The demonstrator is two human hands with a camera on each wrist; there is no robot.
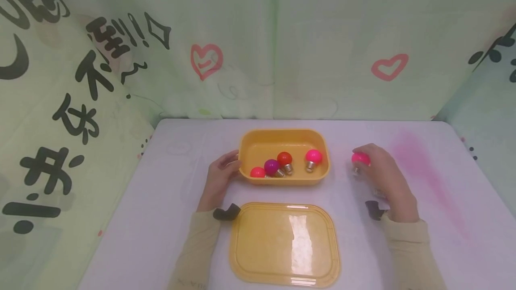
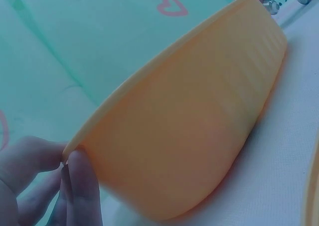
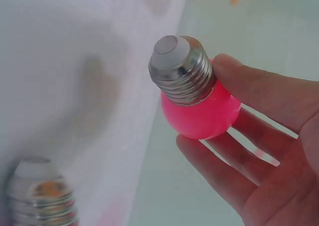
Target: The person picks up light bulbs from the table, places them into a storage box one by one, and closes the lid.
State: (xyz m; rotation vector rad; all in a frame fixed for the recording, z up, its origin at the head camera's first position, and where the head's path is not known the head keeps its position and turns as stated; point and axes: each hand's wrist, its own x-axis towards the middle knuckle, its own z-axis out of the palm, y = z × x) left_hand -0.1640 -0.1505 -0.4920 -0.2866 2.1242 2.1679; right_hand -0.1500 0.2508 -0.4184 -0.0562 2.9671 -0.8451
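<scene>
My right hand pinches a pink light bulb by its round globe, with the thumb on one side and fingers on the other. Its silver screw base shows fully in the right wrist view, and the bulb is held over the table to the right of a yellow plastic box. With thumb and fingers, my left hand grips the box's left rim. Inside the box lie a red bulb, a purple bulb and two pink bulbs, one at the right and one at the front left.
Another bulb lies on the table beneath my right wrist, mostly hidden in the head view. A flat yellow lid rests in front of the box. The white table is bounded by a pale green cloth wall behind.
</scene>
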